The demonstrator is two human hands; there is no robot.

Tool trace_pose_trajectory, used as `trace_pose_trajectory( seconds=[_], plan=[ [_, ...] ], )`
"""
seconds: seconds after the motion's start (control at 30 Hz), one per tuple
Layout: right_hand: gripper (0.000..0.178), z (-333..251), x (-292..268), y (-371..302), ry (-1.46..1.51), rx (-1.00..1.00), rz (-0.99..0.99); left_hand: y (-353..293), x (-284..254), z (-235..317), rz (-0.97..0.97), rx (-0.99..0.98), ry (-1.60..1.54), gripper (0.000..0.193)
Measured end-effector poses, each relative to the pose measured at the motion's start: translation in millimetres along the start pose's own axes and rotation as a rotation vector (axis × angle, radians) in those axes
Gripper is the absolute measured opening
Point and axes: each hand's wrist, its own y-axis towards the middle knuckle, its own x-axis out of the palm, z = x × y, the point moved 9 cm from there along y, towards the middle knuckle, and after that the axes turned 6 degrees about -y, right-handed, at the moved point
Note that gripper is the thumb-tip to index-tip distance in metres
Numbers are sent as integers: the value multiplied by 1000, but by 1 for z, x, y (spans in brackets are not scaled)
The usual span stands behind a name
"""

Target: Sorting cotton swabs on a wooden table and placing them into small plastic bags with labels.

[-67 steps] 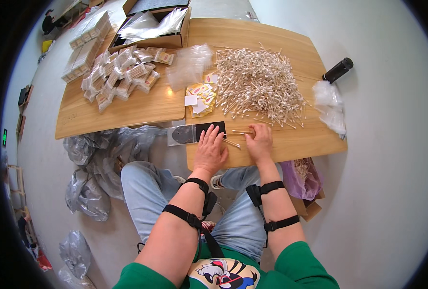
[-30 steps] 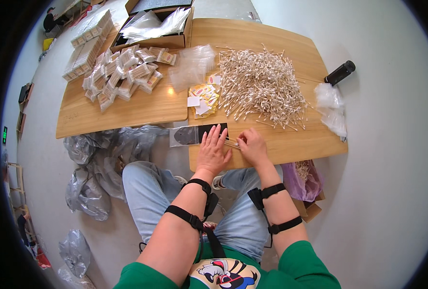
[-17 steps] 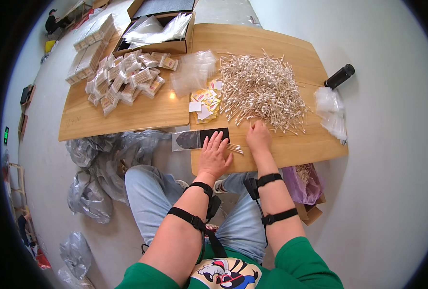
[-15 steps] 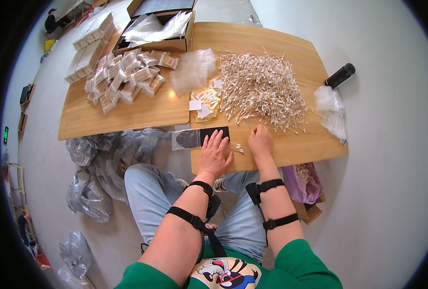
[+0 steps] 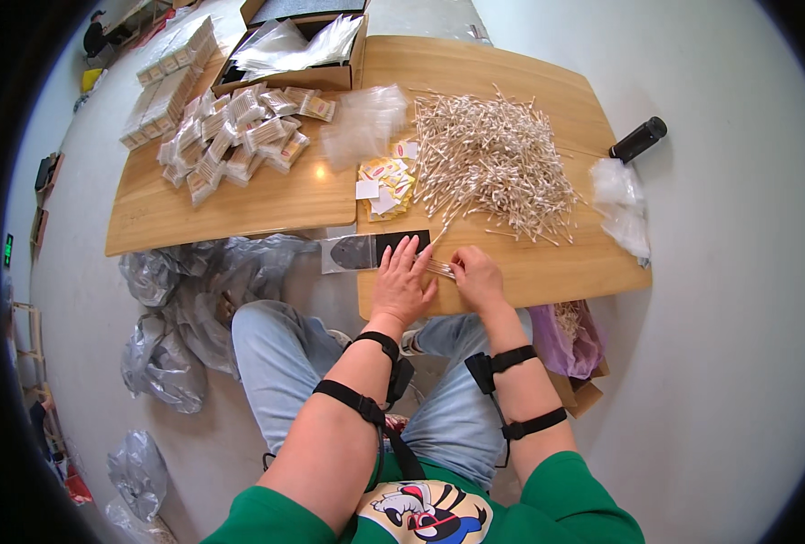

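Note:
My left hand (image 5: 405, 283) lies flat with its fingers stretched out over a black pad (image 5: 391, 243) near the table's front edge. A clear plastic bag (image 5: 348, 254) sticks out to the left of the pad. From beneath the left hand, a few cotton swabs (image 5: 440, 268) point rightward. My right hand (image 5: 480, 276) is closed in a pinch at the right ends of these swabs. Beyond both hands spreads a big heap of loose cotton swabs (image 5: 498, 168). Left of the heap is a pile of yellow and white cards (image 5: 385, 188).
Empty clear bags (image 5: 363, 125) lie behind the cards. Filled swab packets (image 5: 239, 136) and stacked packs (image 5: 162, 109) cover the left table, with an open box of bags (image 5: 353, 68) behind. A black cylinder (image 5: 639, 140) is at the right edge. Grey plastic sacks (image 5: 167, 363) stand on the floor.
My right hand has moved from the near edge of the swab heap toward me and left, to the swab ends. My left hand stays flat on the pad.

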Motion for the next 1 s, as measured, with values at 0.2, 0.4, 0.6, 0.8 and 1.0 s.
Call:
trace_pose_trajectory(
  seconds=[0.2, 0.4, 0.6, 0.8, 1.0],
  plan=[
    [10, -13, -10, 27, 98, -46, 132, 1, 0, 5, -15, 10, 30, 61],
    [11, -16, -4, 36, 21, -141, 81, 0, 3, 1, -6, -3, 21, 65],
    [10, 9, 0, 22, 102, -46, 14, 1, 2, 2, -18, 3, 34, 66],
    [6, 12, -5, 17, 123, 35, 180, 1, 4, 0, -11, -10, 14, 67],
    [14, -4, 6, 8, 143, -95, 59, 1, 2, 1, -3, -13, -16, 68]
  ],
)
